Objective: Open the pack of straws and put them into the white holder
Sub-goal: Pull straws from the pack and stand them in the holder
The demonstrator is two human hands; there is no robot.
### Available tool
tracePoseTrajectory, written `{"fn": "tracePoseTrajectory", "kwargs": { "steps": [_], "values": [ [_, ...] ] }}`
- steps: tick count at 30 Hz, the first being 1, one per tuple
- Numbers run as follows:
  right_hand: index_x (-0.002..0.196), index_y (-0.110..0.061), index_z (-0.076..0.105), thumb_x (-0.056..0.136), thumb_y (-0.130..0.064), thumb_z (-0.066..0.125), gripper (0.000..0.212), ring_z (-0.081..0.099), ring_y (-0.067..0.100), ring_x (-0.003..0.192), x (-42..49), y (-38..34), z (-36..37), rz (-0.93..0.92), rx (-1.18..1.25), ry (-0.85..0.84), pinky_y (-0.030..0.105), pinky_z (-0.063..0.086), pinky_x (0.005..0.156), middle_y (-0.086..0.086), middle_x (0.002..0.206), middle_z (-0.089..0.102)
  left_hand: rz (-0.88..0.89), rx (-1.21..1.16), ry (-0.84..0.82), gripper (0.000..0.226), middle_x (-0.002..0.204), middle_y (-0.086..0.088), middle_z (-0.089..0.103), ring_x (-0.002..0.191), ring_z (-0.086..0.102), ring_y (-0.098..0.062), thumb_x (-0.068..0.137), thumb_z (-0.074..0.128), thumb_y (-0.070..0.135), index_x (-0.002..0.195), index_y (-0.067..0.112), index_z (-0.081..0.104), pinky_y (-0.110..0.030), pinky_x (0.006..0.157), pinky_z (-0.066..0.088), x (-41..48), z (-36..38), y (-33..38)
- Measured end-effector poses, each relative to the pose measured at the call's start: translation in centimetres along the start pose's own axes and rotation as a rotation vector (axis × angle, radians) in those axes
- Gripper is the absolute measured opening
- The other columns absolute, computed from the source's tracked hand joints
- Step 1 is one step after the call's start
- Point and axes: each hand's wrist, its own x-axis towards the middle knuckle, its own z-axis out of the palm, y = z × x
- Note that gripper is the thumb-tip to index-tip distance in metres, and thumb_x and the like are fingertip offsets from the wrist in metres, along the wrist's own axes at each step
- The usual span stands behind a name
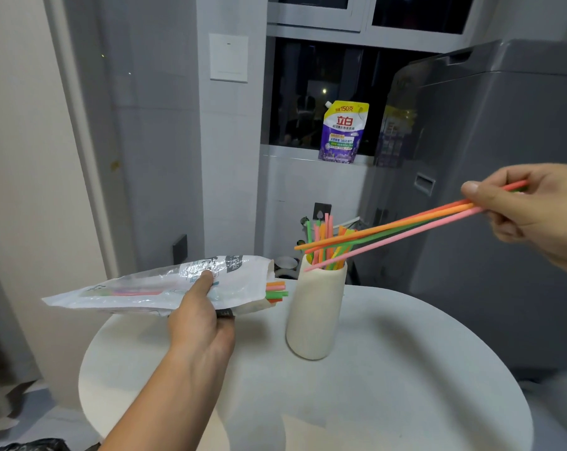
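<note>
My left hand [201,315] grips the opened clear-and-white straw pack [151,286] above the table's left side, thumb on top. A few orange and green straw ends [276,290] stick out of its open right end. My right hand [529,209] pinches a bunch of several long straws [389,234], pink, orange and green, slanting down to the left. Their lower tips hang at the mouth of the white holder [316,314]. The holder stands upright on the table with several coloured straws [324,244] standing in it.
The round white table [405,385] carries the holder. A grey washing machine [503,190] stands close on the right. A purple detergent pouch [343,133] sits on the window sill behind. A wall and door frame rise at the left.
</note>
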Motion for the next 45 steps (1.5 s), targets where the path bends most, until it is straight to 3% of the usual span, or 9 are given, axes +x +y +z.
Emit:
{"fn": "tracePoseTrajectory", "kwargs": {
  "steps": [5, 10, 16, 24, 29, 31, 36, 42, 45],
  "values": [
    [0.073, -0.017, 0.071, 0.077, -0.05, 0.076, 0.033, 0.037, 0.023, 0.045, 0.9, -2.3, -0.5, -0.068, -0.153, 0.042, 0.041, 0.037, 0.054, 0.001, 0.042, 0.047, 0.012, -0.004, -0.001, 0.04, 0.129, -0.006, 0.073, 0.1, 0.075, -0.017, 0.096, 0.068, 0.005, 0.135, 0.011, 0.06, -0.034, 0.088, 0.061, 0.0, 0.0, -0.3],
    [0.075, -0.025, 0.071, 0.08, -0.053, 0.074, 0.029, 0.043, 0.024, 0.042, 2.0, -4.8, -0.5, -0.169, -0.324, 0.064, 0.035, 0.043, 0.055, -0.001, 0.044, 0.056, 0.034, -0.003, -0.012, 0.043, 0.13, -0.006, 0.073, 0.114, 0.073, -0.021, 0.095, 0.069, 0.005, 0.137, 0.011, 0.06, -0.04, 0.1, 0.058, 0.0, 0.0, -0.5],
    [0.076, -0.028, 0.071, 0.069, -0.07, 0.068, 0.042, 0.049, 0.025, 0.043, 2.3, -6.2, -1.2, -0.159, -0.393, 0.061, 0.035, 0.05, 0.062, -0.001, 0.052, 0.062, 0.015, 0.006, 0.008, 0.042, 0.128, -0.004, 0.074, 0.1, 0.074, -0.016, 0.096, 0.068, 0.006, 0.137, 0.011, 0.061, -0.027, 0.077, 0.063, -0.1, 0.1, -0.3],
    [0.074, -0.029, 0.072, 0.077, -0.052, 0.076, 0.024, 0.048, 0.025, 0.045, 2.3, -6.1, 0.2, -0.149, -0.51, 0.085, 0.054, 0.056, 0.054, 0.014, 0.053, 0.058, 0.011, 0.01, 0.001, 0.044, 0.13, -0.005, 0.073, 0.104, 0.074, -0.019, 0.095, 0.07, 0.006, 0.138, 0.01, 0.061, -0.037, 0.091, 0.061, 0.1, 0.0, -0.6],
    [0.073, -0.03, 0.071, 0.08, -0.046, 0.077, 0.019, 0.049, 0.026, 0.05, 2.9, -5.8, 0.7, -0.151, -0.465, 0.069, 0.038, 0.048, 0.056, 0.022, 0.062, 0.061, 0.013, 0.008, -0.017, 0.045, 0.13, -0.007, 0.073, 0.111, 0.074, -0.022, 0.095, 0.07, 0.007, 0.138, 0.01, 0.06, -0.049, 0.098, 0.058, 0.5, -0.2, -0.8],
    [0.07, -0.019, 0.071, 0.081, -0.044, 0.078, 0.028, 0.047, 0.024, 0.05, 3.1, -5.6, 1.0, -0.127, -0.47, 0.03, 0.034, 0.043, 0.056, 0.023, 0.061, 0.058, 0.013, 0.01, -0.022, 0.044, 0.13, -0.006, 0.073, 0.111, 0.074, -0.021, 0.095, 0.071, 0.007, 0.138, 0.01, 0.061, -0.046, 0.097, 0.059, 0.6, -0.2, -0.9],
    [0.069, -0.011, 0.07, 0.084, -0.037, 0.077, 0.031, 0.045, 0.019, 0.048, 3.6, -6.0, 1.9, -0.071, -0.491, -0.057, 0.025, 0.039, 0.051, 0.005, 0.052, 0.054, 0.019, 0.01, -0.033, 0.044, 0.134, -0.007, 0.071, 0.109, 0.073, -0.02, 0.095, 0.069, 0.006, 0.139, 0.01, 0.06, -0.043, 0.101, 0.057, 0.4, -0.2, -1.2],
    [0.071, -0.01, 0.07, 0.085, -0.037, 0.077, 0.031, 0.042, 0.012, 0.044, 4.8, -6.3, 3.1, -0.063, -0.544, -0.155, 0.023, 0.036, 0.046, 0.003, 0.054, 0.052, 0.0, 0.014, -0.014, 0.045, 0.131, -0.006, 0.072, 0.108, 0.074, -0.018, 0.095, 0.069, 0.008, 0.14, 0.011, 0.061, -0.029, 0.076, 0.064, 0.5, -0.2, -1.2],
    [0.073, -0.008, 0.07, 0.085, -0.037, 0.078, 0.032, 0.044, 0.007, 0.041, 5.7, -6.1, 3.8, -0.058, -0.554, -0.192, 0.023, 0.038, 0.045, -0.004, 0.047, 0.055, -0.005, 0.02, -0.006, 0.045, 0.132, -0.005, 0.072, 0.113, 0.073, -0.019, 0.095, 0.069, 0.008, 0.14, 0.01, 0.061, -0.029, 0.077, 0.063, 0.5, -0.2, -1.2]
  ]
}}
